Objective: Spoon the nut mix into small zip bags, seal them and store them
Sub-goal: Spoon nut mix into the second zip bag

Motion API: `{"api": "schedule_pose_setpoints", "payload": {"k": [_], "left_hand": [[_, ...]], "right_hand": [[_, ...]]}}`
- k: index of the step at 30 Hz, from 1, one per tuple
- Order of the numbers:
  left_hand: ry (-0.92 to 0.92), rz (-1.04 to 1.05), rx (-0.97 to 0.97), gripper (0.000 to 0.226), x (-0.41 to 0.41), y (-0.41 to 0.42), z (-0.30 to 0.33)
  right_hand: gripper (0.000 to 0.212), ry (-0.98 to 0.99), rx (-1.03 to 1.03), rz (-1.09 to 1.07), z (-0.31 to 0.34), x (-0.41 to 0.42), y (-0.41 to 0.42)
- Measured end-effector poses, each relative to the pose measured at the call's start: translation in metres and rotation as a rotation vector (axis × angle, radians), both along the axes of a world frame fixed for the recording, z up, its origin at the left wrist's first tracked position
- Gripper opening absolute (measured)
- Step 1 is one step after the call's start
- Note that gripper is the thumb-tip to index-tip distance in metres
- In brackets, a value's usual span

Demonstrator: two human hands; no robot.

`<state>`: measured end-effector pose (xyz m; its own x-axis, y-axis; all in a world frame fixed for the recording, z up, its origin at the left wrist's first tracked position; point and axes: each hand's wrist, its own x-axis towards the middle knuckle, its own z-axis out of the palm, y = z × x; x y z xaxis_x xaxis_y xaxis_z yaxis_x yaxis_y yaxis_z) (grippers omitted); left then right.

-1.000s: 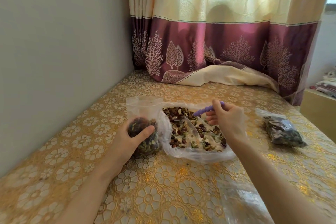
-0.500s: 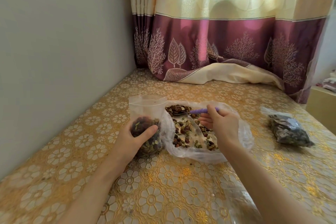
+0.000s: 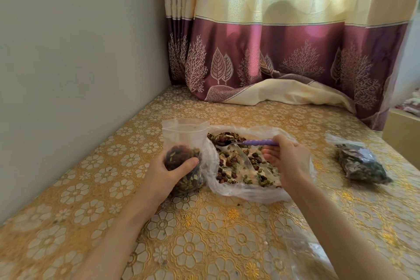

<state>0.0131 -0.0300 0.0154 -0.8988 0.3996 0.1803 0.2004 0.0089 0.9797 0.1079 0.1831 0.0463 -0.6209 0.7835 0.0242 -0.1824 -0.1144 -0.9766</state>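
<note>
Spoon (image 3: 247, 142) handle in right hand (image 3: 288, 161) fingertips (bowl amid nut mix (image 3: 241, 163))

Quantities: small zip bags with nut mix, two (image 3: 181, 166) (image 3: 361, 166); large open bag (image 3: 245, 191), one; spoon (image 3: 256, 142), one.

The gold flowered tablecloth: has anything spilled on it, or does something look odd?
A few dark crumbs lie on the gold flowered tablecloth, just in front of the large clear plastic bag of nut mix. The purple-and-cream curtain's hem is bunched up on the table.
</note>
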Motion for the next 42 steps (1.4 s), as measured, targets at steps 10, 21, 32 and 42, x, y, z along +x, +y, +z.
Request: {"api": "schedule_pose_setpoints", "payload": {"k": [10,21,32,42], "left_hand": [[-0.012,-0.015,0.019,0.043,0.002,0.000,0.001],[-0.027,-0.023,0.022,0.052,0.000,-0.001,-0.001],[0.015,-0.045,0.039,0.056,0.001,-0.002,0.000],[0.029,-0.030,0.021,0.053,0.002,-0.001,0.000]], "right_hand": [[0.023,0.196,0.007,-0.017,0.035,0.007,-0.002],[0.025,0.258,0.106,0.221,0.068,0.014,-0.030],[0.024,0.276,0.418,0.326,0.066,0.019,-0.033],[0.023,0.238,0.138,0.072,0.049,0.026,0.001]]}}
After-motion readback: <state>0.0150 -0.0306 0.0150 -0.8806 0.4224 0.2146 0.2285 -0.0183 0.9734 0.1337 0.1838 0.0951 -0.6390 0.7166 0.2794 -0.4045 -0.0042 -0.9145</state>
